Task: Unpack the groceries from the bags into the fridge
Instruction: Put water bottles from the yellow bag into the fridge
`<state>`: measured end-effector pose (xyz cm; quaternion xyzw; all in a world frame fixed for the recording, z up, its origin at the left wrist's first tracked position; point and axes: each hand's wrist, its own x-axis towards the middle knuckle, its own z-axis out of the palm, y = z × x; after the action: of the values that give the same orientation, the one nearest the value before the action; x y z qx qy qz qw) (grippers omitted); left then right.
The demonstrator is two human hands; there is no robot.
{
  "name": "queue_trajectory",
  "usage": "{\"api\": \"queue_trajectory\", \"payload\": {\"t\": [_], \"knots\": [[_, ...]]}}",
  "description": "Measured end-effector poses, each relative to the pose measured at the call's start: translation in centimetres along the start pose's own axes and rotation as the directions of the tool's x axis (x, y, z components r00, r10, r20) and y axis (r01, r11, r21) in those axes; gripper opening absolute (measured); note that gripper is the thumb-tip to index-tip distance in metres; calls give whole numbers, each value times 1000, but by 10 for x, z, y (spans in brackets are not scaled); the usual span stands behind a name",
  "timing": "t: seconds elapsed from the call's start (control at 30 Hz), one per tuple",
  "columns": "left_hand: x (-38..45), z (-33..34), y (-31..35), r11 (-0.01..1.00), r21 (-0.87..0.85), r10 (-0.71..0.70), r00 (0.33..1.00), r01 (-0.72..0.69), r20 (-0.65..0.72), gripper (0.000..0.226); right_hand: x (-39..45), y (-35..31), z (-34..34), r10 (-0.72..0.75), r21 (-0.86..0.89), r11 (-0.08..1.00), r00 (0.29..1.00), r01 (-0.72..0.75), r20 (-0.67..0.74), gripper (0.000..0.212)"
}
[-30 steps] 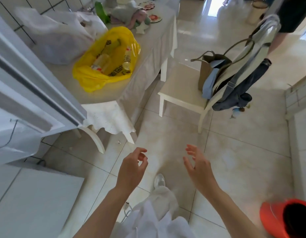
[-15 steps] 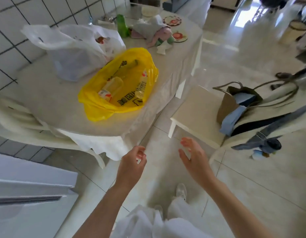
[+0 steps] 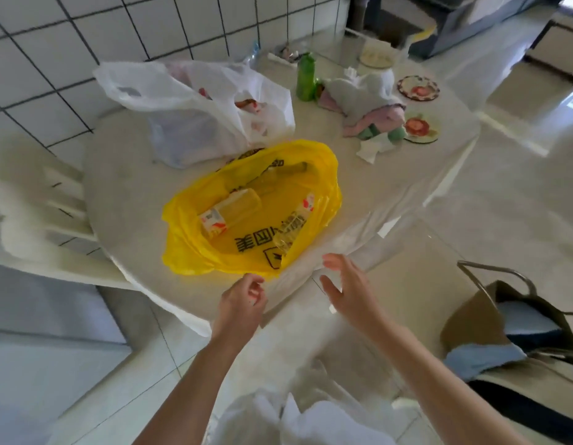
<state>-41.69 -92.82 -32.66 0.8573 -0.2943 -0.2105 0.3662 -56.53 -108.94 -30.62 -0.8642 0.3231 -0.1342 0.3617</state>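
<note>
A yellow plastic bag [image 3: 195, 252] lies open on the round table [image 3: 124, 187], with bottles [image 3: 229, 210] lying inside it. Behind it sits a white plastic bag [image 3: 198, 101] with packaged goods showing through. My left hand [image 3: 242, 305] hovers at the table's near edge, just below the yellow bag, fingers loosely curled and holding nothing. My right hand [image 3: 349, 290] is beside it, fingers spread and relaxed, just short of the bag's right corner. The fridge is not in view.
A green bottle [image 3: 306, 77], crumpled cloths [image 3: 372, 114] and patterned coasters [image 3: 418, 88] sit at the table's far side. A white chair [image 3: 38, 220] stands at the left. A brown paper bag [image 3: 490, 319] rests on a chair at the right. Tiled wall behind.
I have stepped up to the table; the fridge door has left the view. Both hands have risen from over the floor to the table's edge by the yellow bag.
</note>
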Motion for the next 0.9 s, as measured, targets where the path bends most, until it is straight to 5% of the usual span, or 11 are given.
{"api": "queue_trajectory", "payload": {"t": [0.4,0.9], "knots": [[114,-22,3,982,176,-49,988,74,-144,31,159,1,2,-241,-38,966,944,255,226,34],[184,-47,-50,910,350,-171,970,222,-171,52,251,30,28,-55,-413,835,801,364,596,56]]}}
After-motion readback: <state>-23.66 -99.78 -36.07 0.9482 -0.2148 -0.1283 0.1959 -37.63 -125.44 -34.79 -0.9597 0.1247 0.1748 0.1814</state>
